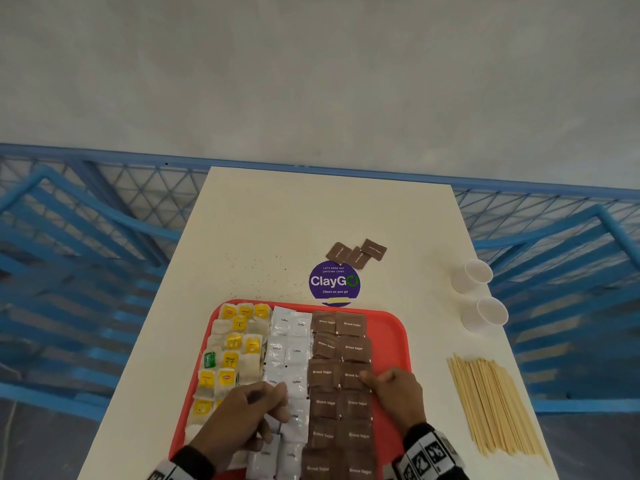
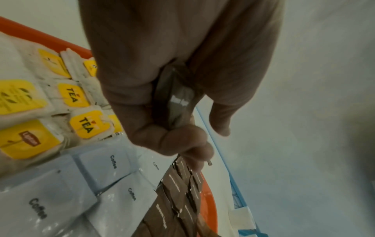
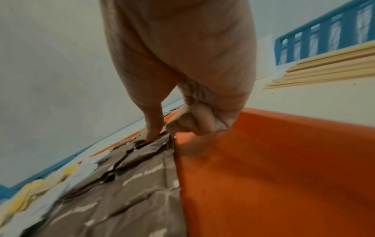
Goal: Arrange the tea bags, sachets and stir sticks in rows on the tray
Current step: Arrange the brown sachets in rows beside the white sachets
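A red tray holds a column of tea bags on the left, white coffee sachets in the middle and brown sugar sachets on the right. My left hand hovers over the coffee sachets, and its curled fingers grip a few brown sugar sachets. My right hand rests at the right edge of the sugar column. Its thumb presses on a brown sugar sachet while its curled fingers sit against that sachet's edge. Wooden stir sticks lie on the table right of the tray.
Three loose brown sugar sachets lie beyond a purple round sticker. Two white paper cups lie on their sides at the right. Tea crumbs are scattered past the tray. Blue slatted chairs flank the narrow white table.
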`<state>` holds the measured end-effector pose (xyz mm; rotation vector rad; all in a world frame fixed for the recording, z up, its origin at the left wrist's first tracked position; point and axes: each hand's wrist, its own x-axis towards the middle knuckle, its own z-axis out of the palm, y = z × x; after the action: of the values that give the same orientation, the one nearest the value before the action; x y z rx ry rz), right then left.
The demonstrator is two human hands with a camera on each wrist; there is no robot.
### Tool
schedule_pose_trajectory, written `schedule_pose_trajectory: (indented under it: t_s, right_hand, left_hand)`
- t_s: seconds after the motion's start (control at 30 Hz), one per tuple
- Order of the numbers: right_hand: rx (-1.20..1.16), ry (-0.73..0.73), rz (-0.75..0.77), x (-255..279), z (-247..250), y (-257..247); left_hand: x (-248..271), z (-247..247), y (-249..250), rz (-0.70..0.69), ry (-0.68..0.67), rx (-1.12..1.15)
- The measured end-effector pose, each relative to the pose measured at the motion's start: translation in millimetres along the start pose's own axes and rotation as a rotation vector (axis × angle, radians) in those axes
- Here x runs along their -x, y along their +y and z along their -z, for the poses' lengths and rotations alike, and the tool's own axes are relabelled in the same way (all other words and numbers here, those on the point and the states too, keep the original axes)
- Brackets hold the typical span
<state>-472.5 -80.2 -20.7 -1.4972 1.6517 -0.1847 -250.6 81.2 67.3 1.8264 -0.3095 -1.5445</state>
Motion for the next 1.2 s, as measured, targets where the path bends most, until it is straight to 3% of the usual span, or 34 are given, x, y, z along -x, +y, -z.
schedule_pose_trajectory:
  t_s: [0.17,0.3,0.37,0.47,0.53,0.67,0.77,0.87,1.03,1.2]
  right_hand:
    - [-0.008,0.056,0.004,9,-2,-6]
    - [-0.042,0.057,0.154,31,14,-29]
    - [-0.028,-0.086,0.254,55,21,-50]
    - [-0.060,-0.456,0.385,96,19,-88]
    - [-0.171,-0.557,0.442,113,12,-106]
    - [-0.276,-0.438,0.497,118,10,-115]
    - [-0.344,-0.416,0.413,119,18,-114]
    - [-0.441,-0.397,0.288,120,21,-111]
    - [-0.528,-0.407,0.257,122,29,-114]
    - [-0.529,-0.315,0.290,125,28,-114]
  left_hand:
    - [1,-2,10,0.049,-0.056,0.258]
    - [3,-5,19,0.033,-0.112,0.409]
    - [4,-8,24,0.008,-0.158,0.457]
    - [8,-16,29,-0.056,-0.251,0.484]
    - [12,-22,33,-0.099,-0.314,0.489]
    - [17,-21,40,-0.186,-0.282,0.367]
    - [24,-16,45,-0.316,-0.170,0.131]
    - [27,-11,43,-0.410,-0.077,0.051]
    - [28,-5,44,-0.378,-0.075,-0.068]
    - [30,-5,42,-0.324,-0.206,-0.169]
